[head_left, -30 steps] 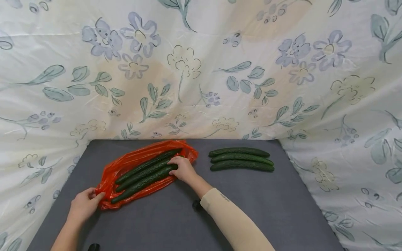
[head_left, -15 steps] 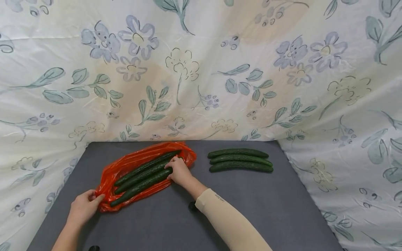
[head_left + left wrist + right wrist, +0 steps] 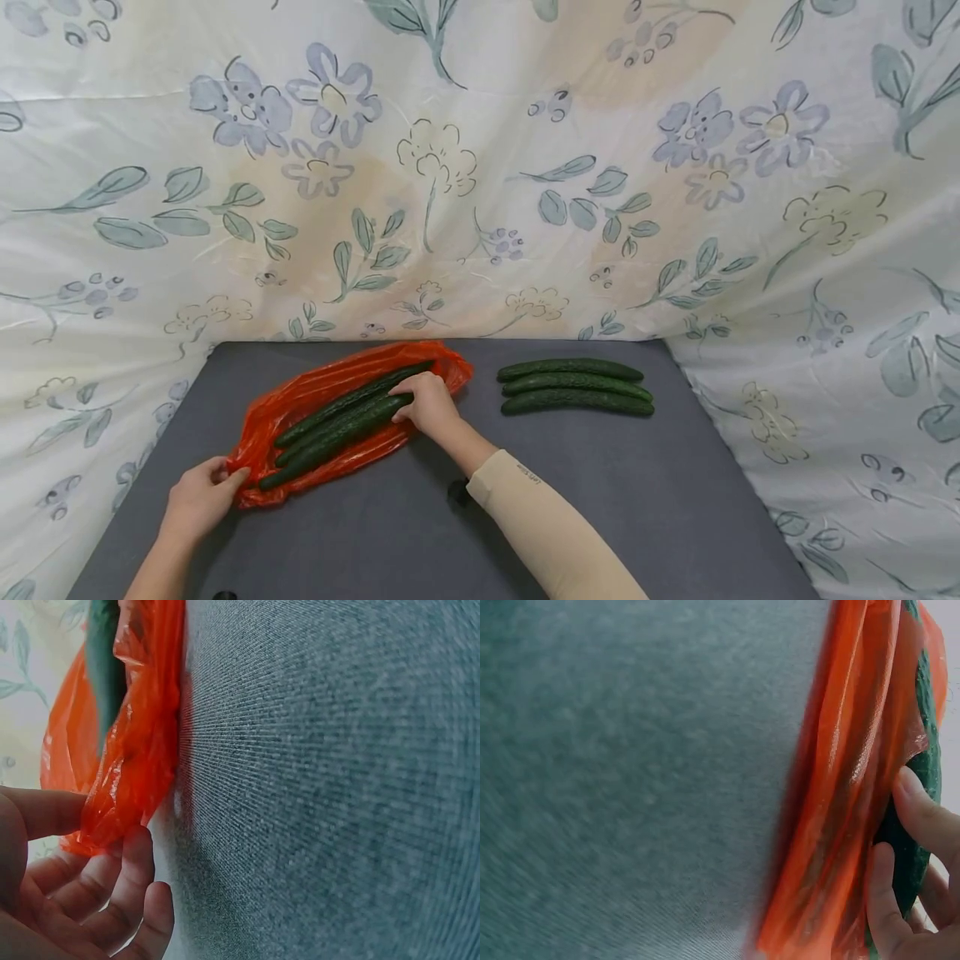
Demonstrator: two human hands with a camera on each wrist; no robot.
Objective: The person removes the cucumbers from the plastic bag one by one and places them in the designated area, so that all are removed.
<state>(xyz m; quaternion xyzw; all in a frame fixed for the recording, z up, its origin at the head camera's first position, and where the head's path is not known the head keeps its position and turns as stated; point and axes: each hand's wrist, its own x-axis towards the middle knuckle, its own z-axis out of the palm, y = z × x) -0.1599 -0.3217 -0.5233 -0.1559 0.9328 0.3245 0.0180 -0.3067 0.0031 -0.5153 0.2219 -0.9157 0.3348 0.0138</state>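
An orange plastic bag lies aslant on the grey table, with three dark green cucumbers side by side in its opening. My left hand pinches the bag's near left end between thumb and fingers; the left wrist view shows the crumpled film there. My right hand holds the nearest cucumber close to its right end, thumb and fingers on either side of it. In the right wrist view that cucumber rests against the bag's orange wall. My right hand covers the cucumbers' right ends in part.
Three more cucumbers lie in a row on the table, right of the bag. A flower-patterned cloth hangs behind the table and along both sides. A small black object shows beside the right forearm.
My right hand has shifted a little to the left, and the nearest cucumber has slid slightly toward the bag's left end. My left hand keeps its hold on the bag.
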